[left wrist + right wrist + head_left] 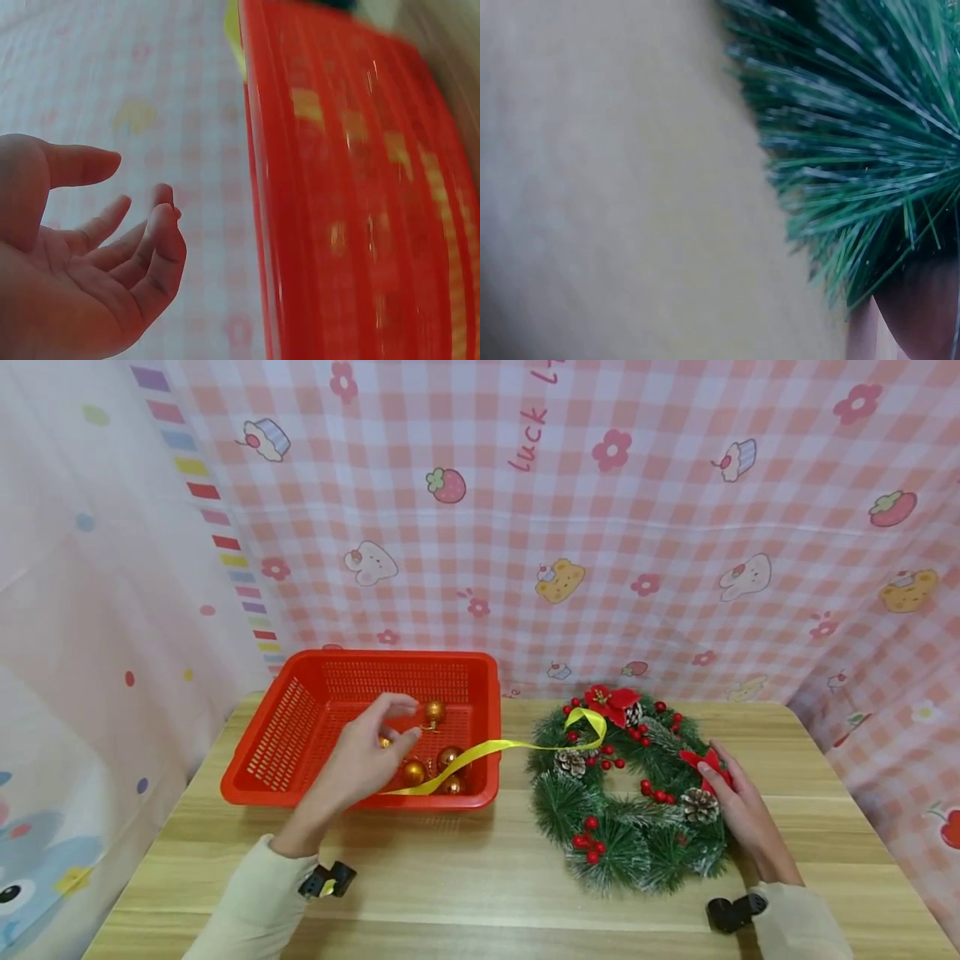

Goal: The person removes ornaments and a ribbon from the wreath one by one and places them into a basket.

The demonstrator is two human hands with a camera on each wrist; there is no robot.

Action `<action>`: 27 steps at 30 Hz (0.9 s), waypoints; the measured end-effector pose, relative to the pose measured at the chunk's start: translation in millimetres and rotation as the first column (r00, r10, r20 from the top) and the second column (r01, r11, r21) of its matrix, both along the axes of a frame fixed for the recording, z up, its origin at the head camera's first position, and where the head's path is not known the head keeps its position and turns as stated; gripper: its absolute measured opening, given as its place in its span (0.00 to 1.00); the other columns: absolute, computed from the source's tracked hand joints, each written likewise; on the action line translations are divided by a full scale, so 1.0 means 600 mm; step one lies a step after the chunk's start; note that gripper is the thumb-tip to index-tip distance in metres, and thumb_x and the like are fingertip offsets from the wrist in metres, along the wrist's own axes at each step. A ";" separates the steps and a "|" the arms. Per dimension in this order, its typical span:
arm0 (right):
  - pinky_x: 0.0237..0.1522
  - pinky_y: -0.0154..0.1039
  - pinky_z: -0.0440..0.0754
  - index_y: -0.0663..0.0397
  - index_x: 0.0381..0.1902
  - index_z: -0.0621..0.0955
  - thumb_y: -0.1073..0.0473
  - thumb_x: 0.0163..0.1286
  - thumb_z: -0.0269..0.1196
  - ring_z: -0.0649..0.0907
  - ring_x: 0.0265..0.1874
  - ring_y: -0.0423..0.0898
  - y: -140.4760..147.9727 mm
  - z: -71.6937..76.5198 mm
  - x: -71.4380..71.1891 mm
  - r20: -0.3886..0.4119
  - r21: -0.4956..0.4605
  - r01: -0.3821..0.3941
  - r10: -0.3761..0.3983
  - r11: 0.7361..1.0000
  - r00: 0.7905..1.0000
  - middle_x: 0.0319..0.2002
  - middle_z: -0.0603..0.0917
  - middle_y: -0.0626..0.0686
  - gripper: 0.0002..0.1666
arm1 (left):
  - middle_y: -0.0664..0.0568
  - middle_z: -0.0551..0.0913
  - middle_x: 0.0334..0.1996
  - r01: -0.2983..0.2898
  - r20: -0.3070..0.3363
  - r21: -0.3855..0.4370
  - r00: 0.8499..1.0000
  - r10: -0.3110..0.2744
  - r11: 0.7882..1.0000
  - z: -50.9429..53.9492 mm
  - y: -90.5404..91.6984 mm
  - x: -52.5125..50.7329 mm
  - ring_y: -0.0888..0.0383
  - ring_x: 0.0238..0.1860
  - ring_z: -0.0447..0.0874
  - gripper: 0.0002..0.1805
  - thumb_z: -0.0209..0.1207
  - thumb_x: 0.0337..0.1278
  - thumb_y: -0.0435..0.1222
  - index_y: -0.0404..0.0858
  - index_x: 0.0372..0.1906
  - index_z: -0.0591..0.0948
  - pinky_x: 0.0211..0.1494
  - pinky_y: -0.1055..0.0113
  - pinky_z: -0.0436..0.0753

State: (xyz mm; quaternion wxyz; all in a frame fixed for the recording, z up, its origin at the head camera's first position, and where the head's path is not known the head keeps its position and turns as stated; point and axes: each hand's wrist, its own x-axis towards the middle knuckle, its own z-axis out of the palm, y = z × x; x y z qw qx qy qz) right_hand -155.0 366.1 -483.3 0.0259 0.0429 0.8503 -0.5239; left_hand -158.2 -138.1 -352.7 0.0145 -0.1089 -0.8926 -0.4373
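My left hand (pixel 375 745) hovers over the red plastic basket (pixel 300 664), its fingers loosely bent and apart from the thumb. Nothing lies between them in the left wrist view, where the hand (pixel 97 262) is beside the basket wall (pixel 281 225). Several gold ball ornaments (pixel 435 712) lie in the basket. At the right, my right hand (pixel 738 802) grips the outer edge of a green Christmas wreath (pixel 622 852), thumb on top by a red poinsettia (pixel 701 763). Pine needles (pixel 855 150) fill the right of the right wrist view and hide most of that hand.
A yellow ribbon (pixel 495 747) runs from the basket's front across its right rim onto the wreath's left side, where it loops. Pinecones (pixel 699 806) and red berries (pixel 588 842) decorate the wreath. Both stand on a wooden table (pixel 450 893), with a checked cloth (pixel 495 552) hanging behind.
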 end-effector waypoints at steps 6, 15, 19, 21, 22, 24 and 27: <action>0.65 0.75 0.48 0.46 0.81 0.42 0.37 0.78 0.46 0.42 0.75 0.70 0.000 -0.001 -0.002 -0.007 0.003 0.004 -0.004 1.000 1.000 0.79 0.37 0.62 0.45 | 0.48 0.81 0.58 0.124 0.062 0.032 0.990 -0.126 0.992 -0.008 0.097 -0.010 0.55 0.28 0.76 0.22 0.61 0.66 0.36 0.47 0.63 0.73 0.31 0.63 0.79; 0.65 0.74 0.50 0.47 0.81 0.43 0.39 0.78 0.46 0.43 0.75 0.70 0.002 -0.004 -0.005 -0.023 0.003 0.012 -0.012 1.000 1.000 0.79 0.38 0.63 0.44 | 0.47 0.80 0.60 0.145 0.114 -0.094 0.984 -0.134 0.985 -0.033 0.173 -0.022 0.47 0.60 0.79 0.29 0.61 0.65 0.39 0.47 0.70 0.68 0.58 0.48 0.77; 0.65 0.75 0.49 0.46 0.81 0.43 0.38 0.78 0.46 0.43 0.75 0.70 0.001 -0.003 -0.005 -0.019 0.003 0.014 -0.014 1.000 1.000 0.79 0.38 0.62 0.44 | 0.50 0.82 0.59 0.113 0.055 -0.194 0.993 -0.104 0.975 -0.043 0.185 -0.026 0.47 0.57 0.80 0.30 0.62 0.63 0.39 0.47 0.69 0.69 0.51 0.48 0.79; 0.65 0.75 0.49 0.46 0.81 0.43 0.38 0.78 0.46 0.43 0.75 0.70 0.001 -0.002 -0.005 -0.018 0.003 0.016 -0.016 1.000 1.000 0.79 0.38 0.62 0.44 | 0.51 0.83 0.58 0.091 0.032 -0.220 0.996 -0.086 0.971 -0.046 0.190 -0.027 0.47 0.51 0.83 0.30 0.63 0.63 0.38 0.47 0.69 0.70 0.44 0.50 0.80; 0.65 0.75 0.49 0.46 0.81 0.43 0.38 0.78 0.46 0.43 0.75 0.70 0.001 -0.002 -0.005 -0.017 0.002 0.016 -0.016 1.000 1.000 0.79 0.38 0.62 0.45 | 0.52 0.83 0.57 0.079 0.023 -0.230 0.997 -0.076 0.970 -0.047 0.192 -0.027 0.47 0.48 0.84 0.30 0.63 0.62 0.38 0.47 0.69 0.70 0.41 0.51 0.80; 0.65 0.75 0.49 0.46 0.81 0.43 0.38 0.78 0.47 0.43 0.75 0.70 0.001 -0.002 -0.005 -0.017 -0.002 0.016 -0.016 1.000 1.000 0.79 0.38 0.63 0.45 | 0.52 0.85 0.55 0.059 0.000 -0.242 0.998 -0.061 0.969 -0.049 0.195 -0.028 0.47 0.44 0.85 0.30 0.65 0.61 0.36 0.46 0.68 0.71 0.37 0.53 0.80; 0.65 0.74 0.49 0.47 0.81 0.43 0.37 0.78 0.47 0.43 0.75 0.70 0.001 -0.002 -0.004 -0.016 -0.007 0.021 -0.022 1.000 1.000 0.79 0.39 0.63 0.45 | 0.52 0.87 0.50 0.027 -0.041 -0.247 0.998 -0.039 0.969 -0.051 0.199 -0.028 0.47 0.41 0.86 0.30 0.66 0.58 0.34 0.46 0.66 0.73 0.34 0.55 0.80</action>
